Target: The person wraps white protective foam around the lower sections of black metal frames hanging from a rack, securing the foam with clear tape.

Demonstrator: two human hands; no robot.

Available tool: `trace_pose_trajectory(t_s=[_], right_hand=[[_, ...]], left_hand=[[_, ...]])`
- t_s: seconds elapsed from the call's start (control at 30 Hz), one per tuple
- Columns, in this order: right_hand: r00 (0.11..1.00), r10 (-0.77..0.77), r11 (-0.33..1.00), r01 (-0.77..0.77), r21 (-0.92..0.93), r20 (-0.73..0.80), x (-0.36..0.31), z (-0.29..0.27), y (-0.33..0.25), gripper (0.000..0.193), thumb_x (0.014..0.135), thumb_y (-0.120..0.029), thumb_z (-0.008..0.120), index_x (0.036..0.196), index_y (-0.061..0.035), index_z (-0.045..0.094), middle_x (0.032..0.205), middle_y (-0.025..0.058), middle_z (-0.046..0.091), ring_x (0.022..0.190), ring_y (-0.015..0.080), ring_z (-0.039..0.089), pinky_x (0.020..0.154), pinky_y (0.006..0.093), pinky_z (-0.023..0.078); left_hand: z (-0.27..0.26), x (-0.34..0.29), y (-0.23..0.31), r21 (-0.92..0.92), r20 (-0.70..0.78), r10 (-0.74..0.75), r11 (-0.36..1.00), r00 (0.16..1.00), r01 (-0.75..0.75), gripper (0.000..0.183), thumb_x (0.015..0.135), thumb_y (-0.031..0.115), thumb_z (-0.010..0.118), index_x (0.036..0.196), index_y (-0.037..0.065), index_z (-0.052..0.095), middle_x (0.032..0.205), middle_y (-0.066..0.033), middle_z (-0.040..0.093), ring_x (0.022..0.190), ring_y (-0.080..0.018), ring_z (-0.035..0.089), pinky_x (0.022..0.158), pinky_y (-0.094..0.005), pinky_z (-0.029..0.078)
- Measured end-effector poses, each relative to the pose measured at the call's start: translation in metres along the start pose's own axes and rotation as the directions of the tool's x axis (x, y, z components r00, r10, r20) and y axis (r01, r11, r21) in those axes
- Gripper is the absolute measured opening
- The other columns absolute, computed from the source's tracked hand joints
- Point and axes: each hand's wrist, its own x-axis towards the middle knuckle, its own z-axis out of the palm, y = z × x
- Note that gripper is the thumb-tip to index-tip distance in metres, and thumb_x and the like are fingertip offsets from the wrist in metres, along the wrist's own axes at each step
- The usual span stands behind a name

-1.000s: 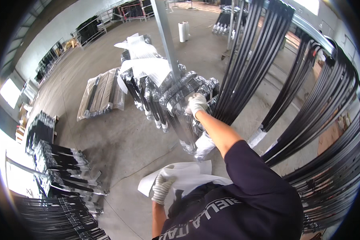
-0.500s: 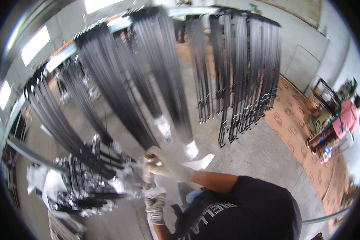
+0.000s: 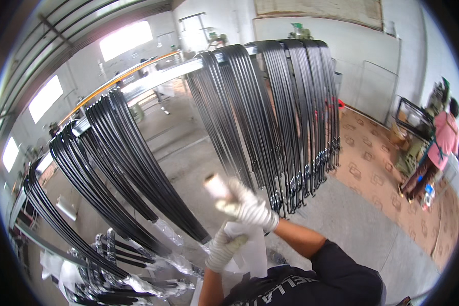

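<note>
My right hand [image 3: 250,208], in a striped white glove, is closed around a small roll of plastic film [image 3: 217,186] with a brown core end, tilted up and to the left. Below it, my gloved left hand [image 3: 224,249] is closed at the edge of a loose whitish sheet of film [image 3: 252,252] that hangs in front of my shirt. Left of the hands, a bunch of long black tubes [image 3: 153,178] hangs over a rail, its lower end wrapped in clear film. Further right hang more black tubes [image 3: 260,117], with small fittings at their lower ends.
The metal rail [image 3: 158,76] crosses in front of me, with an orange bar behind it. Several film-wrapped tube ends [image 3: 153,285] crowd the lower left. A patterned brown floor covering [image 3: 372,168] lies to the right, where a person in pink [image 3: 440,145] stands near boxes.
Both hands have moved right, away from the film-wrapped tube ends. The roll, upright between both hands before, now tilts in my right hand. My view has shifted, and the hanging tubes appear lower.
</note>
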Motion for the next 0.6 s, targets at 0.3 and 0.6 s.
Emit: trace_pose_trajectory(t_s=[0.3, 0.6], right_hand=[[0.840, -0.540, 0.840, 0.542, -0.026, 0.043, 0.265, -0.080, -0.134, 0.061, 0.075, -0.031, 0.052, 0.114, 0.0041, 0.022, 0.091, 0.0159, 0.052, 0.076, 0.0211, 0.053, 0.071, 0.0330, 0.044], [0.929, -0.342, 0.744, 0.358, -0.564, 0.139, 0.350, -0.071, -0.118, 0.075, 0.068, -0.049, 0.051, 0.112, 0.0078, 0.027, 0.092, 0.0223, 0.055, 0.086, 0.0332, 0.054, 0.078, 0.0357, 0.041]], left_hand=[[0.051, 0.108, 0.020, 0.050, -0.193, 0.151, 0.988, 0.970, -0.144, 0.040, 0.069, 0.015, 0.067, 0.104, 0.001, 0.052, 0.095, -0.0033, 0.057, 0.084, -0.0097, 0.053, 0.074, -0.0234, 0.043], [0.036, 0.135, 0.021, 0.112, -0.283, 0.160, 0.985, 0.946, -0.133, 0.038, 0.073, 0.013, 0.064, 0.107, 0.003, 0.051, 0.090, 0.0006, 0.056, 0.080, -0.0064, 0.051, 0.071, -0.0195, 0.043]])
